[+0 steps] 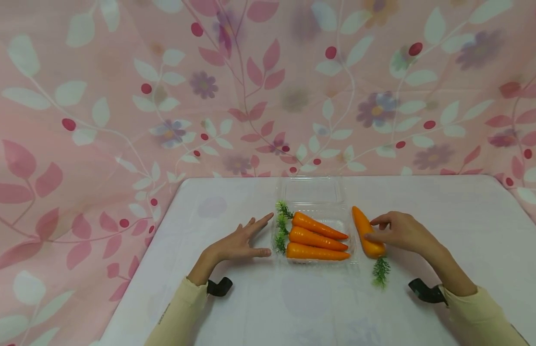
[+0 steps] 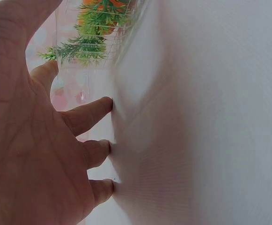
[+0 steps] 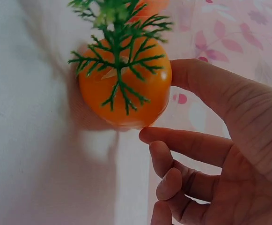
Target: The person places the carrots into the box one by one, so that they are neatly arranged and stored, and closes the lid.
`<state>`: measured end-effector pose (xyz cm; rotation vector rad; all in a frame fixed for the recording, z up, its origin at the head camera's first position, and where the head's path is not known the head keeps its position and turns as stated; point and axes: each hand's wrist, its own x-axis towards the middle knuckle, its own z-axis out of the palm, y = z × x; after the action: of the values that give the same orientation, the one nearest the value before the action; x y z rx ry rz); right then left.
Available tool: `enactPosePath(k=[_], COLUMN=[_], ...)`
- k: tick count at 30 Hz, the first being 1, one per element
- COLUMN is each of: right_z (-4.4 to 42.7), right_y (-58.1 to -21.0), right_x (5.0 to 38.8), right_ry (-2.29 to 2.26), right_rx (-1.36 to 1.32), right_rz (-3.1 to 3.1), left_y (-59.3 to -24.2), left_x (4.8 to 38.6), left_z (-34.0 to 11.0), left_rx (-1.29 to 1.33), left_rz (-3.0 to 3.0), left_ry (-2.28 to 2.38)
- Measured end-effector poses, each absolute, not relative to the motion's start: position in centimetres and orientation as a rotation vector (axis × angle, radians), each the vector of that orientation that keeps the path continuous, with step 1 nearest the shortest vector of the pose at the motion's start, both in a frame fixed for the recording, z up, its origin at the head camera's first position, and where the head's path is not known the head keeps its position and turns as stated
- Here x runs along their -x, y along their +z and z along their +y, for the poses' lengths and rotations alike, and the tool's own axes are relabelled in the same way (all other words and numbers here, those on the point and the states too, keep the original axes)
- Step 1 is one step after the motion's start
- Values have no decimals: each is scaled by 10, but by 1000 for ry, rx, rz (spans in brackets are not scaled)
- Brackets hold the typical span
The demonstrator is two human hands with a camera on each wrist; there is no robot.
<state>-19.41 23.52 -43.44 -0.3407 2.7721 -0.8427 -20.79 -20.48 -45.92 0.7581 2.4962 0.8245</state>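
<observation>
A clear plastic box (image 1: 313,262) with its lid (image 1: 311,190) folded back holds three orange carrots (image 1: 320,235), their green tops (image 1: 281,230) at the left wall. My left hand (image 1: 242,240) is spread just left of the box, fingertips on or close to the cloth, holding nothing. In the left wrist view its palm (image 2: 37,140) faces the box. A loose carrot (image 1: 365,233) lies right of the box, leafy top (image 1: 381,271) toward me. My right hand (image 1: 404,233) touches it with thumb above and index finger at its right side. The thumb's tip is hidden in the right wrist view.
A white cloth covers the table (image 1: 259,317). Behind it hangs a pink curtain (image 1: 268,96) with flowers and leaves. Black wrist mounts (image 1: 219,287) stick out below both wrists.
</observation>
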Motion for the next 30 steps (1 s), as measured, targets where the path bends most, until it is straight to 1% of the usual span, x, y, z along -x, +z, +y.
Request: enactPosePath(k=[14,23,30], right_z=[247,255,258], right_y=[-425,-429,-431], right_x=[193,194,194], right_ry=[-786,-765,-707], right_rx=[385,455,431], right_rz=[2789,2859,2940], left_y=[-461,-461,-461], left_x=[208,208,208], left_z=[-205,-205,-205], left_rx=[-753,-754,-757], left_rz=[2501,2499,2500], left_ry=[827,829,822])
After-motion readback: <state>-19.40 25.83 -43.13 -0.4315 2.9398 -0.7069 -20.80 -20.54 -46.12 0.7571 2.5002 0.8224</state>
